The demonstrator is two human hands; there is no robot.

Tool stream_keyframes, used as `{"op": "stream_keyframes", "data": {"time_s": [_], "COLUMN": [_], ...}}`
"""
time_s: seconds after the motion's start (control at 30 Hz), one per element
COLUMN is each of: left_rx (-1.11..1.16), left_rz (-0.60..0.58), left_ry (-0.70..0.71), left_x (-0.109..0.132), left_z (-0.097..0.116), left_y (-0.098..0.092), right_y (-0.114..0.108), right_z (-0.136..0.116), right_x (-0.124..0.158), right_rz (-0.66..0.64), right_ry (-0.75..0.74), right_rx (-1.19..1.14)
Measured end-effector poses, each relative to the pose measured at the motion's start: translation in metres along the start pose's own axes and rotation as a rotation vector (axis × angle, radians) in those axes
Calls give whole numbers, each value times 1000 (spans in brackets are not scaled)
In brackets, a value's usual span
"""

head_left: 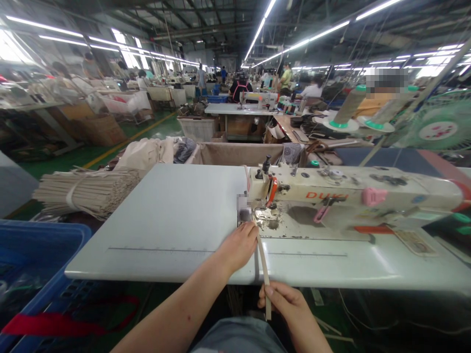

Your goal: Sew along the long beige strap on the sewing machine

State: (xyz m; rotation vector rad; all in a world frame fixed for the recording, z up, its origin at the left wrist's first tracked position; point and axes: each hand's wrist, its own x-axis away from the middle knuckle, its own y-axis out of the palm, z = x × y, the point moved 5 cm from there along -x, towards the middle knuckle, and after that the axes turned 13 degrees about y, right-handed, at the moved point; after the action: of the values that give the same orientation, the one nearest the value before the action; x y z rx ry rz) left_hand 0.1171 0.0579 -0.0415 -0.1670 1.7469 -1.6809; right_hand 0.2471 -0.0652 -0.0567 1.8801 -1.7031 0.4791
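A narrow beige fabric strip runs from beside the needle area of a sewing machine down past the table's front edge. My left hand rests on the table just in front of the presser foot, its fingers bent over the strip's upper end; the fingertips are partly hidden. Below the table edge, my right hand pinches the strip near its lower end between thumb and fingers. The strip's top end by the needle cannot be made out clearly.
The white sewing table has a ruler line along its front. Left of it lie a tied bundle of beige strips and a blue basket. Thread cones and a green fan stand at right. Other people work farther back.
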Motion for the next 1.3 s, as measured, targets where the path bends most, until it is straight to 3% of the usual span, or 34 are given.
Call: {"op": "stream_keyframes", "data": {"time_s": [0.33,0.57,1.3], "left_rx": [21,2,46], "left_rz": [-15,-25,13], "left_ry": [-25,-20,-39], "left_x": [0,1,0], "left_z": [-1,-2,-1], "left_y": [-1,2,-3], "right_y": [-3,3,-3], "right_z": [-9,-4,1], "right_x": [-9,-11,-6], "right_rz": [-6,-52,5], "right_ry": [-187,-54,-32], "right_rx": [257,51,59]}}
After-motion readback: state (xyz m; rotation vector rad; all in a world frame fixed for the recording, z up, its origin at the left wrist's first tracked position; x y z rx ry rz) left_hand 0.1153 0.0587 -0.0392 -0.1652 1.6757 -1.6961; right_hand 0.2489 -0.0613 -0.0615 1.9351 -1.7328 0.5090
